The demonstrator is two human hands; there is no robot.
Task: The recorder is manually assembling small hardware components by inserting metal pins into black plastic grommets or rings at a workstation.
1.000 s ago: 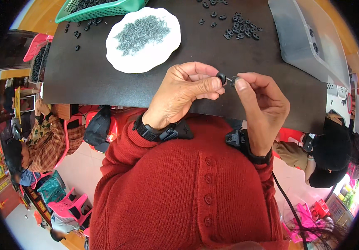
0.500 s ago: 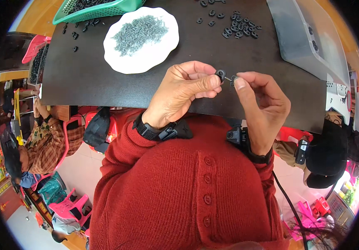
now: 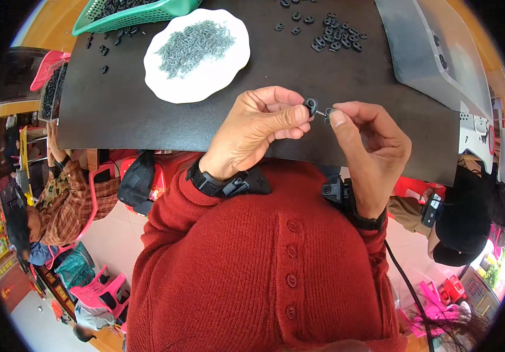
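Note:
My left hand pinches a small black plastic cord lock with a round hole, between thumb and fingertips. Just right of it, my right hand has thumb and forefinger closed on a small metal spring. The spring's near end points at the cord lock; whether it touches the inside I cannot tell. More thin wire loops show at the right fingertips. Beyond my left hand, a white wavy-edged plate holds a heap of small springs. Both hands are above the dark table's front edge.
Black plastic pieces lie in a cluster at the far side of the table. A green basket of black parts stands far left, a clear plastic bin at right. Other people sit at both sides.
My hands stay almost in place, with the gap between cord lock and right fingertips slightly wider. The table things shift a little in view. The person at left has moved their hands.

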